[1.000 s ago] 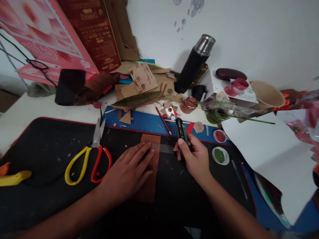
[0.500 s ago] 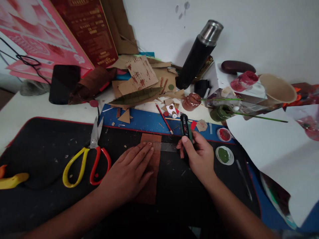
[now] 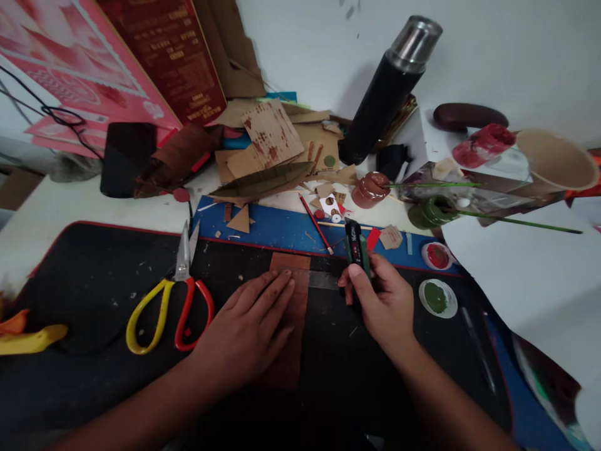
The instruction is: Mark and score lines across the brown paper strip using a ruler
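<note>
My left hand (image 3: 251,316) lies flat, fingers stretched out, over a reddish-brown strip (image 3: 293,319) on the black mat (image 3: 94,275). Its fingertips press near the strip's upper end, where a clear ruler-like piece (image 3: 323,280) crosses the strip and sticks out to the right. In my right hand (image 3: 382,297) is a black and dark green utility knife (image 3: 355,247), held upright by thumb and fingers just past that piece's right end. Whether a blade is out cannot be made out. Scissors (image 3: 182,266) with one yellow and one red handle lie spread left of my left hand.
Behind the mat are a red pencil (image 3: 315,223), cardboard scraps (image 3: 272,134), a black flask (image 3: 382,94) and a brown paint jar (image 3: 369,190). At right lie a green paint lid (image 3: 436,298), a red one (image 3: 437,255) and a dark pen-like tool (image 3: 477,347).
The view has shifted slightly, so most things appear farther right. My left hand stays flat on the strip, and my right hand still holds the knife.
</note>
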### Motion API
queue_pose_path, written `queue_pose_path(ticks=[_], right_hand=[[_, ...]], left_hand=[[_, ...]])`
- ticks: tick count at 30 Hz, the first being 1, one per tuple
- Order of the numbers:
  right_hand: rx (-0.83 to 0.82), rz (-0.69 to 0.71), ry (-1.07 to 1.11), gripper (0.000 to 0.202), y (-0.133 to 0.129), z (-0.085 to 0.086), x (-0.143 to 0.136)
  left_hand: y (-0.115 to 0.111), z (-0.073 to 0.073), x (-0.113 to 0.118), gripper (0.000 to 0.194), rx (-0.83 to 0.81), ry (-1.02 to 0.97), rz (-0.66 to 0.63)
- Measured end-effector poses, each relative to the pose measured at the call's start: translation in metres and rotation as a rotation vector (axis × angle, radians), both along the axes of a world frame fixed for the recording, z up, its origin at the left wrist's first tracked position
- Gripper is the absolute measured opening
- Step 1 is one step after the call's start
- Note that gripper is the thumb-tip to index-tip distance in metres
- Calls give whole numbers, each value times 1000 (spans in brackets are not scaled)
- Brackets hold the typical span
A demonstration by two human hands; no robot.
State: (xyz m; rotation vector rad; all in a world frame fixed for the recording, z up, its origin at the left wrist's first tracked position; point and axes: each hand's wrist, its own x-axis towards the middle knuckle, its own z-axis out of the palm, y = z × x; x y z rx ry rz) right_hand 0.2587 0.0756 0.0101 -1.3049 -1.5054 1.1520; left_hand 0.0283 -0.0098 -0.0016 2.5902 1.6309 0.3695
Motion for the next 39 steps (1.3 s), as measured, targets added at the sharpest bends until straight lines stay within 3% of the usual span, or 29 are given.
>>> queue_pose_path(ticks=[32, 39], right_hand=[[38, 50, -120, 17, -1, 3, -2], [70, 50, -183, 18, 0, 5, -3]], left_hand=[[0, 0, 1, 51, 10, -6, 3], [1, -2, 1, 50, 14, 34, -54]])
